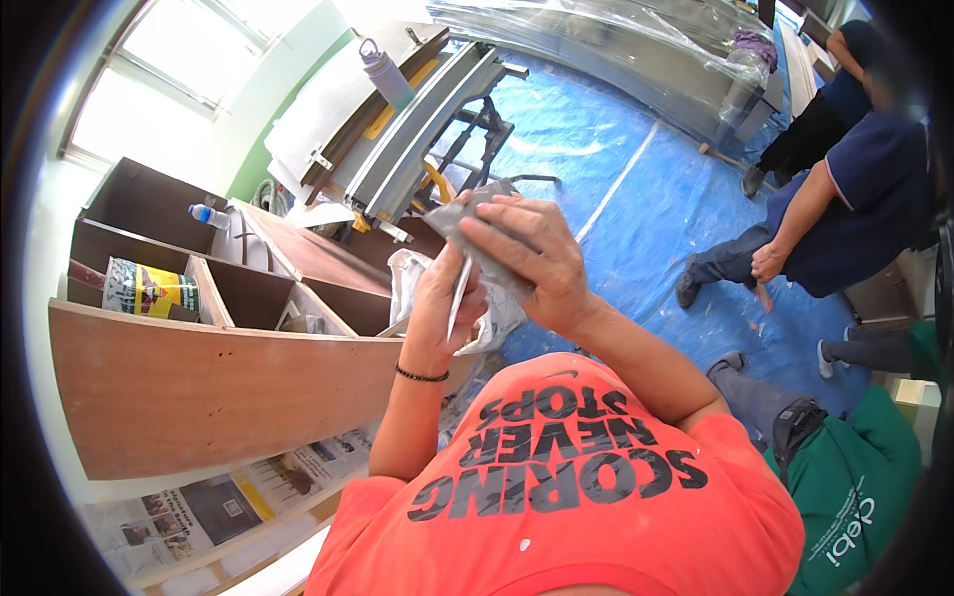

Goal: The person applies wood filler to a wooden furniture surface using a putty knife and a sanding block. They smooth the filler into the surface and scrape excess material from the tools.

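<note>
In front of my chest both hands meet at a grey sheet, likely sandpaper [488, 238]. My right hand [540, 253] lies over it with the fingers spread across its face. Below and to the left, my left hand [447, 298] grips a thin, pale, flat piece [458, 302] seen almost edge-on, and its thumb reaches the grey sheet's lower edge. Whether the pale piece is part of the sheet or separate, I cannot tell. A dark beaded bracelet circles my left wrist.
Left stands a wooden cabinet [216, 395] with open compartments, a paint tin [149, 288] and a plastic bottle [210, 216]. A tumbler [386, 74] tops a workbench [417, 134]. Blue sheeting [633, 201] covers the floor. Several people stand right, the nearest in green [842, 484].
</note>
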`<state>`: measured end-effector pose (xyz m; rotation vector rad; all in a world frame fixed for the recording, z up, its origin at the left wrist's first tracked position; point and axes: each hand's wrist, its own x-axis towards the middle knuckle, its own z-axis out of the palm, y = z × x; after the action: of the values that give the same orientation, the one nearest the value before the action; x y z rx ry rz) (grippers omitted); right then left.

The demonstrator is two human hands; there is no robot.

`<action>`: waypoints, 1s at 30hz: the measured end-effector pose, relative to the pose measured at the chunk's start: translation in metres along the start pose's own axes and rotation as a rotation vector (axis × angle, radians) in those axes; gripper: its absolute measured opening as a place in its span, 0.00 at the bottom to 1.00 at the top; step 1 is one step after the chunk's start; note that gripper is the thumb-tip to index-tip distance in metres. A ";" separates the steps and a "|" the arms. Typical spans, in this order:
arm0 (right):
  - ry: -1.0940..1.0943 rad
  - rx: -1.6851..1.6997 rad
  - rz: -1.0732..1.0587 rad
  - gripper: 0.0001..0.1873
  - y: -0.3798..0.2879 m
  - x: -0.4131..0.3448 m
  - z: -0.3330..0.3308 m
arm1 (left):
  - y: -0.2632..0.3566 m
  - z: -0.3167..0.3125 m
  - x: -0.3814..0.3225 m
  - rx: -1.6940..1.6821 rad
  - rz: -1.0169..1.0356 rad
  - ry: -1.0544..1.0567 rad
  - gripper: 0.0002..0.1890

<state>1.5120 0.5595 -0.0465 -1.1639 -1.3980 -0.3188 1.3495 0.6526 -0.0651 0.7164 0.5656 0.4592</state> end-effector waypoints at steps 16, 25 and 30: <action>0.131 1.945 1.525 0.43 0.049 -0.008 -0.007 | 0.015 0.042 -0.056 1.269 1.452 -0.037 0.08; -0.062 2.187 1.450 0.55 0.048 -0.056 0.027 | -0.013 0.065 -0.040 1.564 1.412 -0.187 0.17; -0.058 1.700 1.708 0.40 0.016 -0.057 0.018 | -0.005 0.051 -0.024 1.601 1.353 -0.003 0.19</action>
<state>1.5007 0.5558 -0.1070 -0.4246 0.0288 1.7424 1.3640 0.6114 -0.0298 2.6822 0.2618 1.2457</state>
